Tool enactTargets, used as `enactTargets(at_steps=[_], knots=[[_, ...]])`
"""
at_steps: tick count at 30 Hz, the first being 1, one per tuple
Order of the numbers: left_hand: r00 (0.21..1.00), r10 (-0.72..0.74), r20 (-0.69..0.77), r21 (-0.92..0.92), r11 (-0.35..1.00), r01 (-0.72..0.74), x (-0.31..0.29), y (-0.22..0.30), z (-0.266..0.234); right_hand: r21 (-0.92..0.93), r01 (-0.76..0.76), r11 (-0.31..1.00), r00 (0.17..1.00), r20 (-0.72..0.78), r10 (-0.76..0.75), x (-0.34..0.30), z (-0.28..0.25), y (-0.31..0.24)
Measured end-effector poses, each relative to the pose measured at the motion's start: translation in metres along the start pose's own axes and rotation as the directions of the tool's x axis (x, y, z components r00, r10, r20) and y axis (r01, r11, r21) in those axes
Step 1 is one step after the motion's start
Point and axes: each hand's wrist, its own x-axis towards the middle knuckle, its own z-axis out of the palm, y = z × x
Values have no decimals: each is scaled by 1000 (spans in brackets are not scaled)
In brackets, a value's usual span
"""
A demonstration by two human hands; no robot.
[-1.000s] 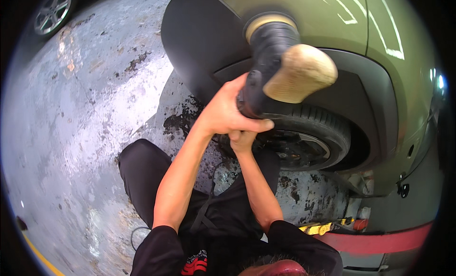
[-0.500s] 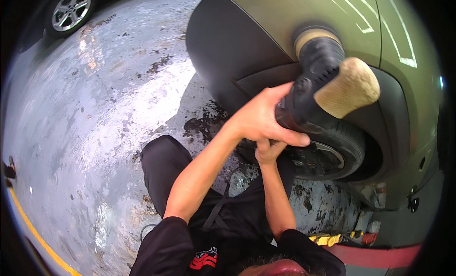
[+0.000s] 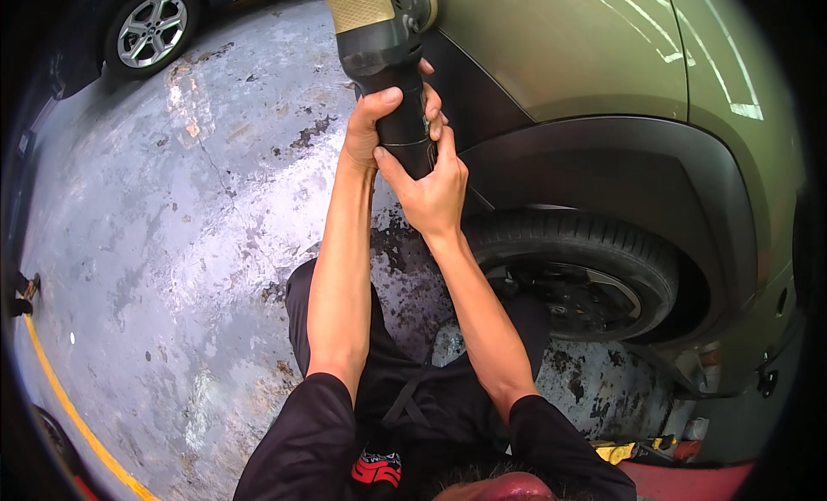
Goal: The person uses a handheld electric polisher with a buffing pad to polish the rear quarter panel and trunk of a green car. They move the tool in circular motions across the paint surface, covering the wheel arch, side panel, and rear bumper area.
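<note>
A black car polisher (image 3: pixel 379 57) with a tan textured cover on its head is held out in front of me at the upper middle of the picture. Its yellowish pad (image 3: pixel 422 6) faces the olive-green body panel (image 3: pixel 586 53) of a car and appears to lie against it. My left hand (image 3: pixel 368 126) is wrapped round the black grip from the left. Lower on the same grip, my right hand (image 3: pixel 438 189) is closed from the right, thumb and fingers round it. Part of the polisher's head is cut off by the top edge.
The car's dark lower trim (image 3: pixel 603 169) and wheel (image 3: pixel 586 277) stand right of my forearms. Another dark car's wheel (image 3: pixel 152 31) shows at the upper left. The grey floor (image 3: pixel 189 234) is worn and patchy, with a yellow line (image 3: pixel 77 415) at the lower left.
Both hands have carried the polisher from the panel above the wheel arch up and to the left. My right hand, partly hidden before, now shows plainly on the grip.
</note>
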Motion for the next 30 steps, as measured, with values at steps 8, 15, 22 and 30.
enactTargets(at_steps=[8, 15, 22, 30], knots=[[971, -174, 166, 175, 974, 144, -14, -7, 73, -3, 128, 992, 982, -141, -127, -53, -47, -22], [919, -252, 303, 42, 967, 252, 9, -4, 119, 138, 211, 968, 953, -250, -172, -45, -55, -40], [975, 97, 200, -222, 974, -52, 28, 10, 35, -14, 41, 999, 999, 29, -41, 13, -27, -62], [974, -36, 222, -103, 993, 60, 9, -4, 113, 44, 122, 992, 984, -139, -115, -37, -65, -67]])
